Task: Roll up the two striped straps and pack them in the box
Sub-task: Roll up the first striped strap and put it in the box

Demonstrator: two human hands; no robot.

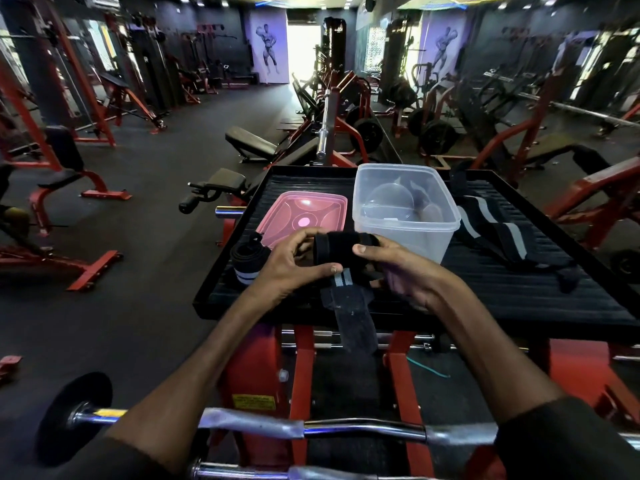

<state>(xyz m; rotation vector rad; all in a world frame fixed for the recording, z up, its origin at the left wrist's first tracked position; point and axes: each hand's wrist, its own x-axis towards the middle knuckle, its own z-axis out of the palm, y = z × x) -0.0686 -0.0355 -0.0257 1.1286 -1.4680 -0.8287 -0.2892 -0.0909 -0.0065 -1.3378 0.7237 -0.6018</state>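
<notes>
Both hands hold a black strap with grey stripes [341,252], mostly wound into a roll above the black tray's [519,299] front edge. My left hand [294,265] grips the roll's left end and my right hand [391,268] its right end. The strap's loose tail [353,317] hangs down over the tray's front rim. A rolled striped strap [244,263] stands at the tray's left edge. The clear plastic box [405,209] stands open behind my hands. To its right lies another striped strap [498,233], flat and unrolled.
A pink lid [304,213] lies to the left of the box. The tray rests on a red machine frame [301,368]. A chrome curl bar [311,426] crosses below my forearms. Benches, racks and weight plates fill the gym behind.
</notes>
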